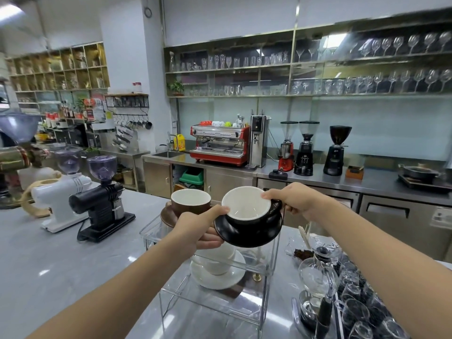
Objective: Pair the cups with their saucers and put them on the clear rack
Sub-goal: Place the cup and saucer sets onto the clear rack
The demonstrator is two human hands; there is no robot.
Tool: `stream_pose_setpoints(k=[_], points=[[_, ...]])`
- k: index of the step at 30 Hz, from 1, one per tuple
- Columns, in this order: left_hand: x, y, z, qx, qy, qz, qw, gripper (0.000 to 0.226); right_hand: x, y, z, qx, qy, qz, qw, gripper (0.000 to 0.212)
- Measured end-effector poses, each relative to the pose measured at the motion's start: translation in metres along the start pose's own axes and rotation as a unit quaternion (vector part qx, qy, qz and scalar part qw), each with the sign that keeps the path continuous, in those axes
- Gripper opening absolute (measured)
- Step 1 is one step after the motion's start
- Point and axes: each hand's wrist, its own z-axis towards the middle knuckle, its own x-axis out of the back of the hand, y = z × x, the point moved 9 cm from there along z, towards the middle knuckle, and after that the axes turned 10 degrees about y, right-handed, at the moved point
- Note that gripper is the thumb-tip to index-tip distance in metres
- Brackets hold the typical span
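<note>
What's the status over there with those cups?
Left hand under black saucer; right hand gripping black cup. Pair above clear rack. Brown cup already there, close left.

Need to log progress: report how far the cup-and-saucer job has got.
Done: the brown cup sits on its saucer on the clear rack, and a white cup with saucer is on the lower level. In hand: left hand and right hand hold the black cup on its black saucer above the rack. Left: setting it down.

Grey counter [61, 260] bearing clear rack [210, 299], grinders [102, 199]
</note>
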Motion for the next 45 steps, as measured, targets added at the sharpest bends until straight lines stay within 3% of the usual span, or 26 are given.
stream_pose_setpoints(k=[6, 12, 27, 35, 39, 45], points=[[-0.006, -0.007, 0.006, 0.031, -0.015, 0.057, 0.998, 0.06, -0.007, 0.015, 0.019, -0.032, -0.018, -0.028, 0.999, 0.056], [-0.011, -0.007, 0.01, 0.058, -0.038, 0.119, 0.99, 0.068, -0.01, 0.028, 0.033, -0.055, -0.018, -0.054, 0.997, 0.042], [-0.008, -0.006, 0.009, 0.079, -0.045, 0.172, 0.981, 0.065, -0.023, 0.029, 0.039, -0.051, -0.024, -0.082, 0.995, 0.038], [-0.004, 0.001, 0.01, 0.061, -0.038, 0.206, 0.976, 0.071, -0.03, 0.036, 0.041, -0.063, -0.036, -0.074, 0.995, 0.038], [-0.003, 0.004, 0.01, 0.042, -0.027, 0.247, 0.968, 0.074, -0.024, 0.027, 0.036, -0.036, -0.007, -0.125, 0.991, 0.045], [-0.001, 0.027, 0.009, -0.07, 0.019, 0.297, 0.952, 0.066, -0.006, 0.008, 0.02, 0.017, 0.035, -0.145, 0.989, 0.051]])
